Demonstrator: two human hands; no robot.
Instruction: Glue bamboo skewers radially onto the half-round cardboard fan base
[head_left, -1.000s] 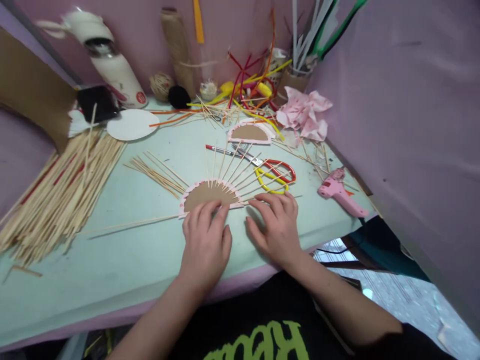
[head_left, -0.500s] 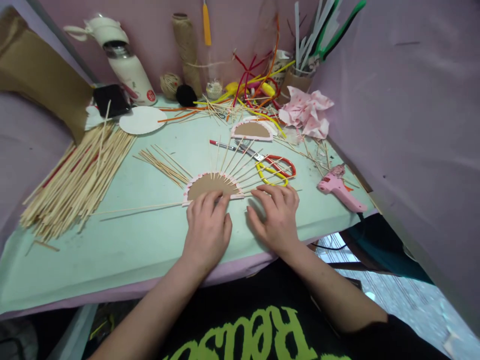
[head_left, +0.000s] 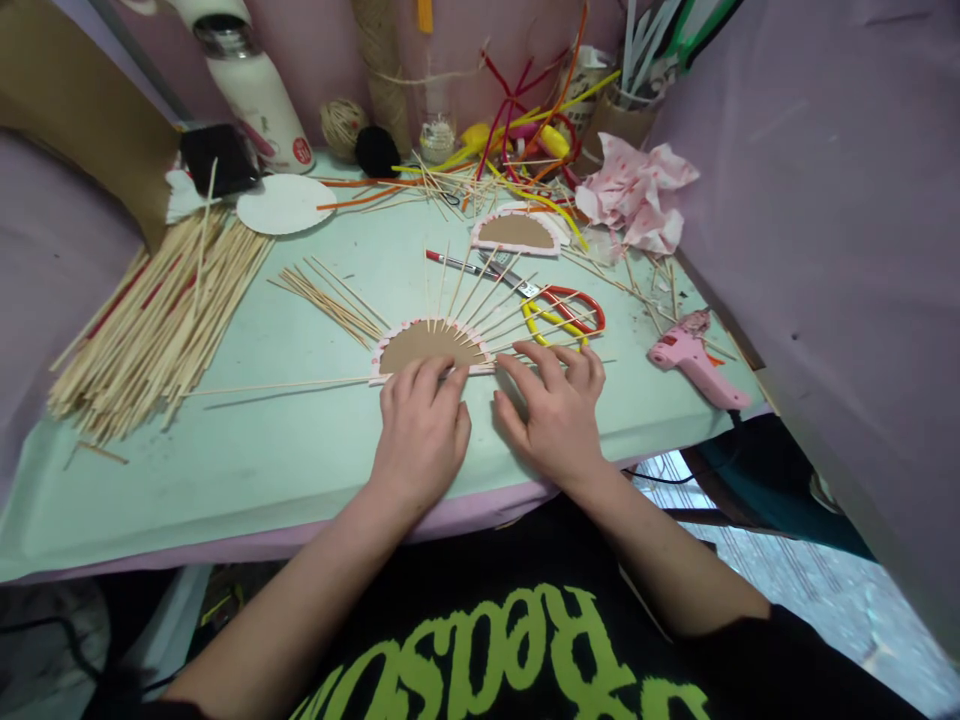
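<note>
My left hand (head_left: pixel 422 425) lies over the lower edge of a brown cardboard half-circle (head_left: pixel 412 348) with a pink-and-white scalloped rim. Its fingertips rest on the cardboard; the thumb is apart from them. Several thin wooden sticks (head_left: pixel 491 303) fan out from the half-circle up and to the right, and one long stick (head_left: pixel 285 385) runs left from its lower corner. My right hand (head_left: pixel 555 415) is just right of the half-circle, fingers spread and bent, thumb apart, fingertips at the lowest sticks of the fan. Whether they touch a stick, I cannot tell.
Scissors (head_left: pixel 562 315) and a pen (head_left: pixel 454 262) lie under the fan. A pink glue gun (head_left: pixel 697 360) is at right, a big stick pile (head_left: pixel 161 310) at left. Behind are a second half-circle (head_left: pixel 517 232), crumpled pink paper (head_left: pixel 641 190) and a white bottle (head_left: pixel 259 110).
The view has tilted down slightly, so everything on the table sits higher in the picture. Both hands stay at the half-circle and sticks, with almost the same pose.
</note>
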